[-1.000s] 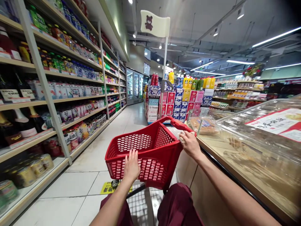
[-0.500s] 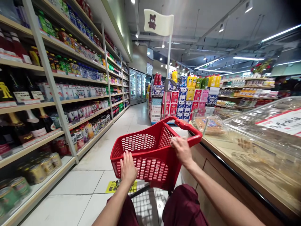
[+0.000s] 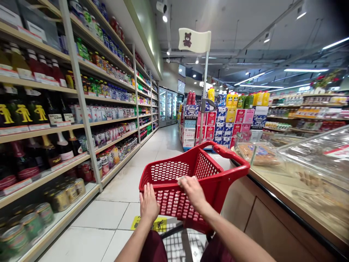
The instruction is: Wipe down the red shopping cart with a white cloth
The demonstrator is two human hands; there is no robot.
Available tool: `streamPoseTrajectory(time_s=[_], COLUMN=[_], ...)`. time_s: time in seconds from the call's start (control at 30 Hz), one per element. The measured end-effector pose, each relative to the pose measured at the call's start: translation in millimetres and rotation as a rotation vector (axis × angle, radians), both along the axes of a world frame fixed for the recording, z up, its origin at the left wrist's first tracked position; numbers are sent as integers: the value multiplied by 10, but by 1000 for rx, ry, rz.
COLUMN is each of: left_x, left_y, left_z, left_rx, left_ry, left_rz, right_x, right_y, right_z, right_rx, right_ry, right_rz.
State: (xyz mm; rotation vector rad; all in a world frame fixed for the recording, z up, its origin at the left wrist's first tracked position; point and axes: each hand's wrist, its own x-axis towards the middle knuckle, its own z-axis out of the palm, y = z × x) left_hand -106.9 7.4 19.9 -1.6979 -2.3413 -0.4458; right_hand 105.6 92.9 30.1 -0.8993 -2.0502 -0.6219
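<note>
A small red shopping cart (image 3: 218,182) with a perforated basket stands sideways before me. My left hand (image 3: 149,204) lies flat against the near side of the basket, by its front corner, with fingers stretched over the rim. Further right along that rim, my right hand (image 3: 194,193) is closed on what looks like a crumpled pale tissue (image 3: 182,180), pressed to the top edge. Only a little of the tissue shows past the fingers. A pole on the cart carries a cream flag (image 3: 195,40) with a brown bear.
Drink shelves (image 3: 114,123) line the left side. A glass-topped food counter (image 3: 289,182) runs close along the right. Stacked drink cartons (image 3: 210,125) stand ahead, with glass-door coolers (image 3: 166,105) beyond. A yellow floor sticker (image 3: 160,223) shows beneath the cart.
My right hand has slid left along the basket rim, from near the handle end toward the middle. My left hand stays at the front corner. The view has turned slightly left.
</note>
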Motion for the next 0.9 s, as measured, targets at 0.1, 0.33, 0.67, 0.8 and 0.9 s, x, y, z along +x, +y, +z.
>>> streamPoseTrajectory(time_s=[0.1, 0.33, 0.67, 0.8, 0.9], left_x=[-91, -266, -432, -420, -327], left_y=[-36, -85, -191, -193, -155], left_z=[-25, -125, -197, -214, -211], left_rx=[22, 42, 59, 115, 129], left_ry=[6, -120, -143, -184, -149], left_rz=[7, 33, 63, 62, 0], right_x=[-348, 24, -1427, -626, -582], right_y=[-52, -50, -280, -155, -181], right_z=[-40, 3, -2, 34, 10], right_rx=[-52, -101, -221, -210, -185], right_ry=[-85, -32, -215, -128, -60], right_rz=[80, -19, 233, 117, 77])
